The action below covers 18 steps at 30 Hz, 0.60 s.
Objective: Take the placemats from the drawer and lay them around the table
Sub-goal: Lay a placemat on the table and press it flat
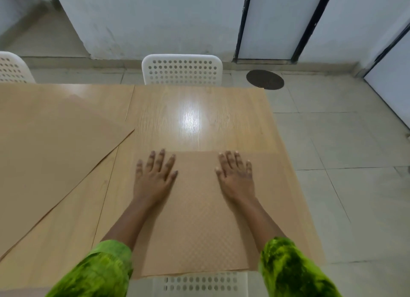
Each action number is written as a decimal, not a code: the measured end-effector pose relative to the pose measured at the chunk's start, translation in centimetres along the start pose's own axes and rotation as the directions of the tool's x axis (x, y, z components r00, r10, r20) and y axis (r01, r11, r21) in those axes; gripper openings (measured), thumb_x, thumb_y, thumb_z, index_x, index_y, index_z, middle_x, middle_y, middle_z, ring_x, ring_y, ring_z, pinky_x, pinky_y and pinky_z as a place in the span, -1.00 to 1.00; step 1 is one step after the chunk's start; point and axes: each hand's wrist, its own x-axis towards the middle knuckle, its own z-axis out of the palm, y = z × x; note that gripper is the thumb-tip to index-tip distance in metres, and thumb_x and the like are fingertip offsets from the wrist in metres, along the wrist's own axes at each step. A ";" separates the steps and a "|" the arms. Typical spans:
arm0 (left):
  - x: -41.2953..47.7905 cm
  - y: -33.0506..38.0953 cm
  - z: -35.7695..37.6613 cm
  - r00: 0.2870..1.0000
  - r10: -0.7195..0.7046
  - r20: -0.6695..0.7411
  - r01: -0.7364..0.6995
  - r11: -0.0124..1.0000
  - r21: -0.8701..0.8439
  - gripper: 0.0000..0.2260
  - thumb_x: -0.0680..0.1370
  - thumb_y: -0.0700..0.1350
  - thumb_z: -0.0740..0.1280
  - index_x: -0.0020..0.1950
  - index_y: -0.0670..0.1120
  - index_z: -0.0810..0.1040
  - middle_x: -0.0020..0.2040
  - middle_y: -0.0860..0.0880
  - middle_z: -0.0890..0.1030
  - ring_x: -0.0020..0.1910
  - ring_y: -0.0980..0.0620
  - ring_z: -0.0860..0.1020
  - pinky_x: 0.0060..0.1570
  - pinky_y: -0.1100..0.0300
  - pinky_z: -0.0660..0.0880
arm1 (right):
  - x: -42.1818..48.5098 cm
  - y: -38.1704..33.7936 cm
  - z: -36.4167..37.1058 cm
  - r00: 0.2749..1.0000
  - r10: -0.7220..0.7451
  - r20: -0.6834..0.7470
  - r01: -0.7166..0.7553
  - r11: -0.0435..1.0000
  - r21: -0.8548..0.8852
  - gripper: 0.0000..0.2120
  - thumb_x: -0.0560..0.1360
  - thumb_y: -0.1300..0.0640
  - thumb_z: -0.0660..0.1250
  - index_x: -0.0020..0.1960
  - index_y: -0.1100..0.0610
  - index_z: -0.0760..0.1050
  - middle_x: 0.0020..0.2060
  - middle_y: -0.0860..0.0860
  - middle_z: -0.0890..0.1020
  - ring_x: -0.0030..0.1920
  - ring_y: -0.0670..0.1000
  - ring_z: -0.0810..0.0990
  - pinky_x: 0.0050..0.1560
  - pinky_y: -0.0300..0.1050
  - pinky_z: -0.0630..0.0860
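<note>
Table [199, 119]: two mats on it.
Left mat [55, 152]: flat, lies askew to table edges; probably wants squaring.
Near mat [195, 219]: flat, square to near edge, in front of person.
Far chair [182, 68]: its place not yet laid.
Left hand [155, 177], right hand [237, 174]: both palm-down on near mat, fingers straight and spread, pressing, nothing gripped.
Judgement: near place all but done, task roughly midway. Far place left, maybe others out of view.
Drawer not in view; spare mats cannot tell.
</note>
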 end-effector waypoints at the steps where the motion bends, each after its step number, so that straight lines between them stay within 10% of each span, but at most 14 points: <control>1: -0.1 -1.3 -0.1 1.000 -0.028 -0.012 0.028 1.000 -0.003 -0.37 0.42 0.29 -0.36 0.49 0.20 -0.19 0.56 0.06 -0.17 0.53 0.03 -0.21 0.46 -0.10 -0.24 | 0.3 1.6 -0.3 0.998 0.061 -0.019 -0.062 0.998 -0.014 -0.48 0.59 -0.12 -0.14 0.52 -0.07 -0.11 0.54 -0.07 -0.07 0.53 -0.02 -0.15 0.50 0.14 -0.20; 10: -0.9 -2.6 -1.5 0.998 -0.055 0.041 0.052 0.997 0.060 -0.33 0.40 0.28 -0.41 0.50 0.11 -0.26 0.56 0.03 -0.20 0.52 0.05 -0.26 0.40 -0.11 -0.38 | -0.4 6.9 -3.1 0.959 0.284 0.006 -0.284 0.959 -0.027 -0.46 0.60 -0.11 -0.18 0.52 0.01 -0.17 0.54 0.01 -0.13 0.53 0.01 -0.19 0.48 0.20 -0.22; 18: -12.5 8.1 2.5 0.973 0.219 -0.071 -0.220 0.975 -0.004 -0.47 0.59 0.14 -0.16 0.52 -0.02 0.04 0.54 0.00 0.07 0.53 0.06 -0.11 0.41 0.02 -0.27 | -14.4 -4.0 1.7 0.995 0.000 0.101 -0.006 0.998 0.061 -0.26 0.36 -0.15 -0.44 0.52 -0.02 -0.15 0.54 0.02 -0.16 0.53 0.02 -0.24 0.43 0.10 -0.32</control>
